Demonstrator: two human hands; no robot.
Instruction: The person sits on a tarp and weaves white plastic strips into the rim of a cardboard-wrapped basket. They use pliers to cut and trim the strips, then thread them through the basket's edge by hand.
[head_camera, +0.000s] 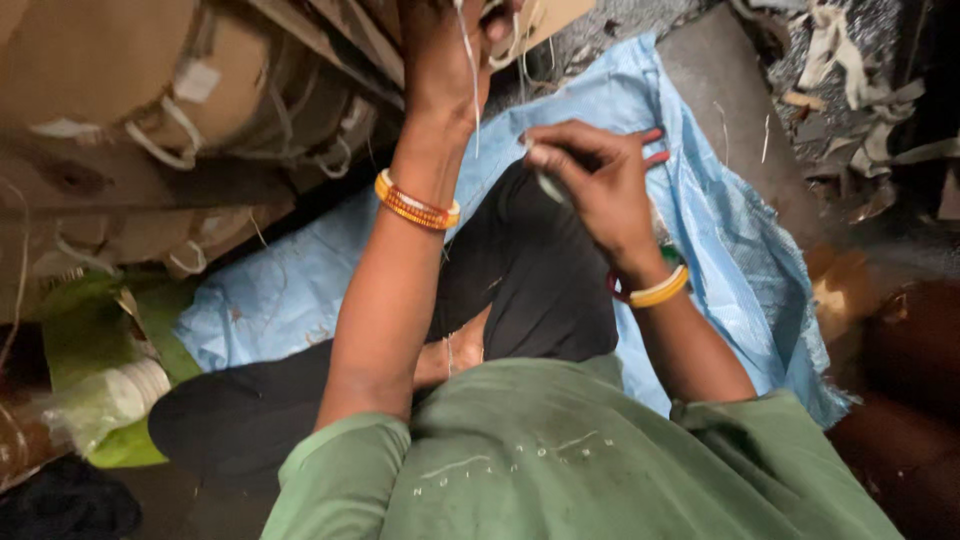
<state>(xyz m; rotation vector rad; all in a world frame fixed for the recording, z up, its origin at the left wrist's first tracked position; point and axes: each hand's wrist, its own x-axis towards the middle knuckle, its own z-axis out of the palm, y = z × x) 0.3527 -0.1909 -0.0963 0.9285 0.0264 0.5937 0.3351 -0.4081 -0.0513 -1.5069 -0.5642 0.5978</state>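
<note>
I sit cross-legged on a light blue woven sack (720, 230), in a green shirt and black trousers. My left hand (445, 55) is raised at the top of the view, fingers closed on a bunch of thin white strings (470, 70) next to a brown cardboard piece (545, 20). One string hangs down past my wrist with its orange bangles (415, 208). My right hand (595, 175) is lower and to the right, fingers pinched on a small pale strip; red-handled scissors (655, 150) show partly behind it.
A pile of brown cardboard pieces tied with white strips (170, 110) fills the upper left. Green and clear plastic (95, 390) lies at the lower left. Dark floor with scattered cardboard scraps (850, 70) lies at the upper right.
</note>
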